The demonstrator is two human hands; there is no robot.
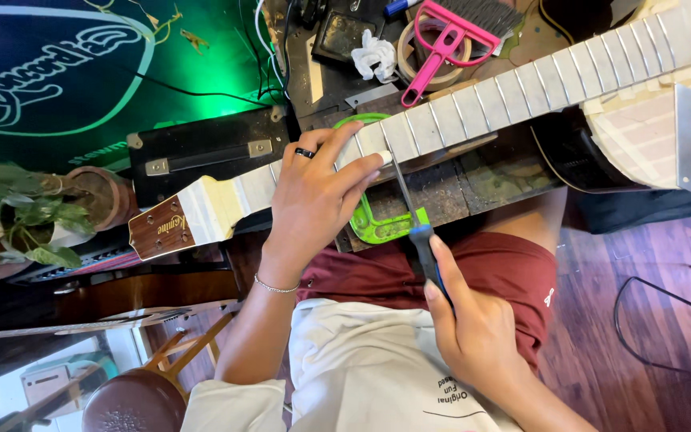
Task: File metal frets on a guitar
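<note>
Fig.: We're pressing our left hand [313,196] flat, fingers spread, on the taped guitar neck [441,112], lying diagonally w/ its headstock [161,230] overhanging the bench edge. Right hand [473,328] is clenching a blue-handled tool [411,216], tip at the neck's near edge. Green sign [49,72] upper left.

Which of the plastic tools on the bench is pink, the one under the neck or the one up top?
The brush up top, beside the tape roll; the tool under the neck is green.
</note>
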